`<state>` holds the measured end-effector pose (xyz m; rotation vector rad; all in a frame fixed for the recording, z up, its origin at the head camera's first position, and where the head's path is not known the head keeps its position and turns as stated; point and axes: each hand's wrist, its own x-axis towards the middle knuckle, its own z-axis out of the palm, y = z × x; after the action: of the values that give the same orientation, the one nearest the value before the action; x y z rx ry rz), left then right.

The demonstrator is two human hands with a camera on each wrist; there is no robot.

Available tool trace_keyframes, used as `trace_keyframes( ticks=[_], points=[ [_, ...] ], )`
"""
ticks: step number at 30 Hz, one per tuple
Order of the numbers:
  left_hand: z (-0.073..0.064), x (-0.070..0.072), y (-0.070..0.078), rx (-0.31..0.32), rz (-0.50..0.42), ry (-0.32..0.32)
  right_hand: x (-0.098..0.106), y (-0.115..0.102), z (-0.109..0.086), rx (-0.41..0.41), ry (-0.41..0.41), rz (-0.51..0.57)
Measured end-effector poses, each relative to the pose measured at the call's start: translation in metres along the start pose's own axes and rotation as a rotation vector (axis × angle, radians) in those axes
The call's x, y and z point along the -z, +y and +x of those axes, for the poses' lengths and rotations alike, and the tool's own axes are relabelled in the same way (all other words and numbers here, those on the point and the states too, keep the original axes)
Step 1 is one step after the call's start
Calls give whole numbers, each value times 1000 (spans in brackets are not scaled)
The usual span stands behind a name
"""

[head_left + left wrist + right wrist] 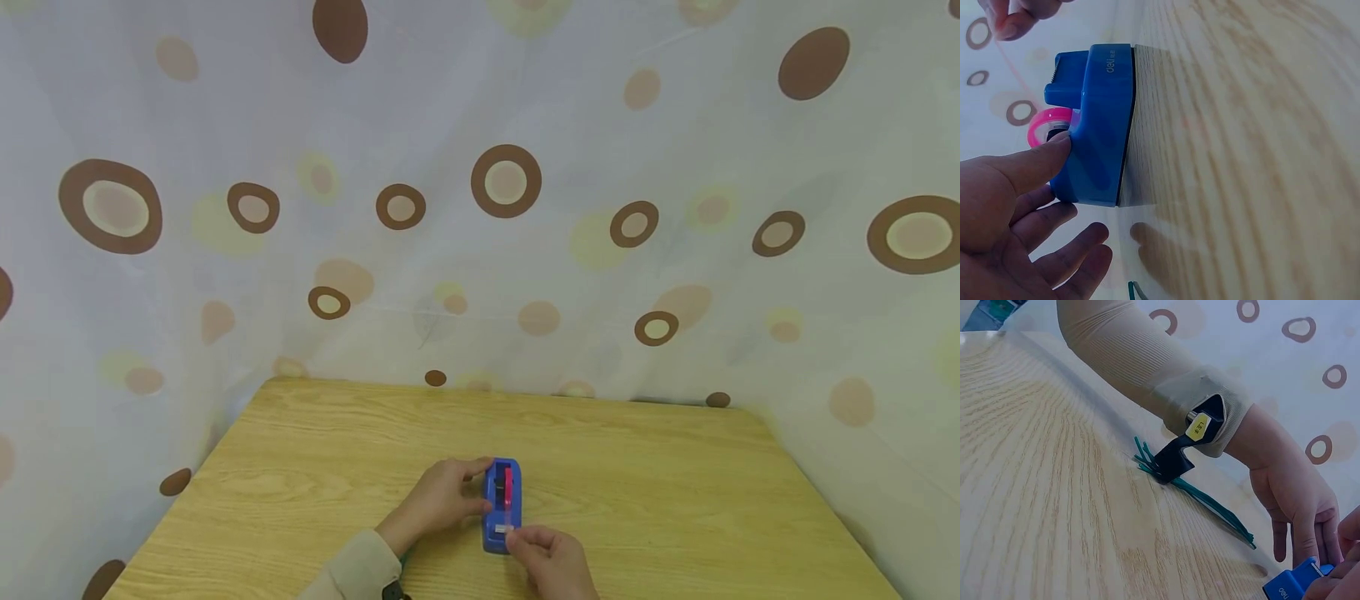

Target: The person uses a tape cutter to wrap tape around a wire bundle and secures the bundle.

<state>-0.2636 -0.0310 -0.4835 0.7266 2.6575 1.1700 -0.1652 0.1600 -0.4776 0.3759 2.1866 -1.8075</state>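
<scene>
A blue tape dispenser (495,542) stands on the wooden table, lettered "deli" on its side in the left wrist view. My left hand (442,496) grips it from the left, the thumb (1054,156) pressed to its side and the other fingers partly behind it. Inside sits a pink tape roll (1050,117) on a dark hub. From the roll a thin clear strip of tape (1017,74) runs up past the toothed cutter to my right hand (553,560), whose thumb and forefinger pinch its end. The right wrist view shows only part of this hand, low at the right edge.
A bundle of green twist ties (1216,509) lies on the table by the left forearm. A black strap mount with a yellow label (1197,427) sits on the left wrist. Behind the table (675,483) hangs a pale curtain (450,100) with brown circles.
</scene>
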Motion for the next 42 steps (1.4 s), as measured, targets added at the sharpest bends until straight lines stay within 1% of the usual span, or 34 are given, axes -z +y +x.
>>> trace_keyframes(
  ticks=[4,12,17,20,28,42],
  points=[
    [-1,0,1,7,-4,1,-1,1,-3,5,-2,25],
    [-2,0,3,21,-11,1,-2,2,-6,3,-6,42],
    [-2,0,3,29,-15,1,-2,2,-10,-16,-12,65],
    [-2,0,4,29,-16,2,-2,2,-12,-22,-14,62],
    [-1,0,3,24,-7,9,-4,4,-16,-5,-19,70],
    [-1,-1,3,15,6,10,-3,4,-23,-31,-17,88]
  ],
)
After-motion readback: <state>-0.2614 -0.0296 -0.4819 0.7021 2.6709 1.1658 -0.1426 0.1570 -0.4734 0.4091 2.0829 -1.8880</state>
